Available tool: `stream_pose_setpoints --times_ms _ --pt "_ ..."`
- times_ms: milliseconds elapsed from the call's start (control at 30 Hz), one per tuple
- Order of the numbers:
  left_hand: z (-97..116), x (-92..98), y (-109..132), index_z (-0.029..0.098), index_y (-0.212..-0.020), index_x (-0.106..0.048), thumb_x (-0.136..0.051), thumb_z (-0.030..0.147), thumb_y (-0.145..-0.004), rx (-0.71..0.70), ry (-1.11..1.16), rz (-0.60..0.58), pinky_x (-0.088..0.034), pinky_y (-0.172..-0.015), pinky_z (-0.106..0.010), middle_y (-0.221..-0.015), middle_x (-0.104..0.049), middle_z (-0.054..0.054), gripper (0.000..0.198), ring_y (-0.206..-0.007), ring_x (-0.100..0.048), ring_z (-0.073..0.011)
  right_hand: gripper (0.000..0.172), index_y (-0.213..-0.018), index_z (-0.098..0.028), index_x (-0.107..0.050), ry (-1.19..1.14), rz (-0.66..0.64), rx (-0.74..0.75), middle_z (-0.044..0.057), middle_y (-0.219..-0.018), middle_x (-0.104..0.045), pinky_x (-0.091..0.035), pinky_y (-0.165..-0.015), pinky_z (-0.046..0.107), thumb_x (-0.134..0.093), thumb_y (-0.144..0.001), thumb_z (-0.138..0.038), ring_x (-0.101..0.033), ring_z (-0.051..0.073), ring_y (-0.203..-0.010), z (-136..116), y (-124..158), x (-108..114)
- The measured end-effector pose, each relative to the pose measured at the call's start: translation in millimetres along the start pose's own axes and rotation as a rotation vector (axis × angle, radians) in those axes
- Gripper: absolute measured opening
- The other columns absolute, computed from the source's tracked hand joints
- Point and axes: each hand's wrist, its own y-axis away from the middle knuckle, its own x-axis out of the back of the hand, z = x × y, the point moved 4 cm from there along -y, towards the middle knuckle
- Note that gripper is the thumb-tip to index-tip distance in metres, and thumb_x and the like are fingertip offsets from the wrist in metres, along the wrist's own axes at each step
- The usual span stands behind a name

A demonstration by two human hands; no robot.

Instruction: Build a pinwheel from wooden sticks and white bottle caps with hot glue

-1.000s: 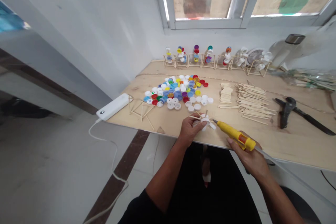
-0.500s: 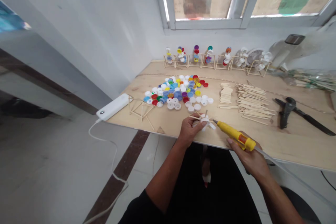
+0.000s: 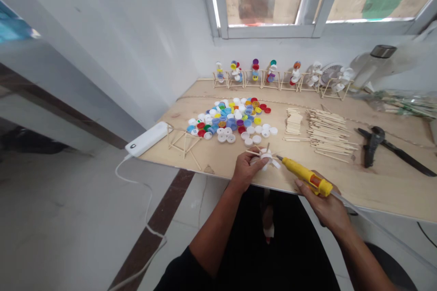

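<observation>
Near the table's front edge, my left hand is closed on a small wheel of white bottle caps and wooden sticks, its sticks poking outward. My right hand grips a yellow glue gun with a long clear glue stick trailing from its back. The nozzle points left, close to the wheel's right side; whether it touches a stick I cannot tell. Behind my left hand lies a heap of colourful bottle caps. A stack of wooden sticks lies beyond the glue gun.
A stick frame and a white power strip occupy the left edge. Black cutters rest at the right. Along the back stand several finished cap wheels on stick frames, a small white fan and a bottle.
</observation>
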Motion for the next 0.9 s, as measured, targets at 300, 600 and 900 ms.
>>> stream_pose_setpoints --times_ms 300,600,900 --pt "0.8 -0.1 0.3 0.014 -0.082 -0.069 -0.077 0.038 -0.063 -0.001 0.003 0.004 -0.045 -0.072 -0.026 -0.09 -0.067 -0.005 0.031 -0.079 -0.059 -0.0165 0.028 -0.084 -0.019 -0.061 0.022 -0.029 -0.07 0.001 -0.075 -0.065 -0.045 -0.055 0.025 -0.061 -0.078 -0.046 -0.06 0.017 -0.064 0.2 0.9 -1.4" --pt "-0.8 0.5 0.5 0.014 -0.086 -0.068 -0.075 0.036 -0.066 -0.011 0.004 -0.009 -0.045 -0.073 -0.026 -0.096 -0.067 -0.006 0.03 -0.081 -0.059 -0.0164 0.028 -0.083 -0.019 -0.059 0.005 -0.045 -0.082 0.002 -0.074 -0.063 -0.045 -0.056 0.025 -0.06 -0.08 -0.047 -0.059 0.017 -0.067 -1.1 0.7 -1.3" --pt "-1.8 0.8 -0.4 0.014 -0.086 -0.068 -0.075 0.038 -0.065 -0.013 -0.011 -0.013 -0.045 -0.071 -0.026 -0.093 -0.067 -0.006 0.032 -0.079 -0.059 -0.0163 0.029 -0.081 -0.02 -0.06 0.031 -0.024 -0.095 0.001 -0.073 -0.063 -0.044 -0.056 0.025 -0.061 -0.077 -0.048 -0.059 0.017 -0.066 -2.3 0.6 -0.7"
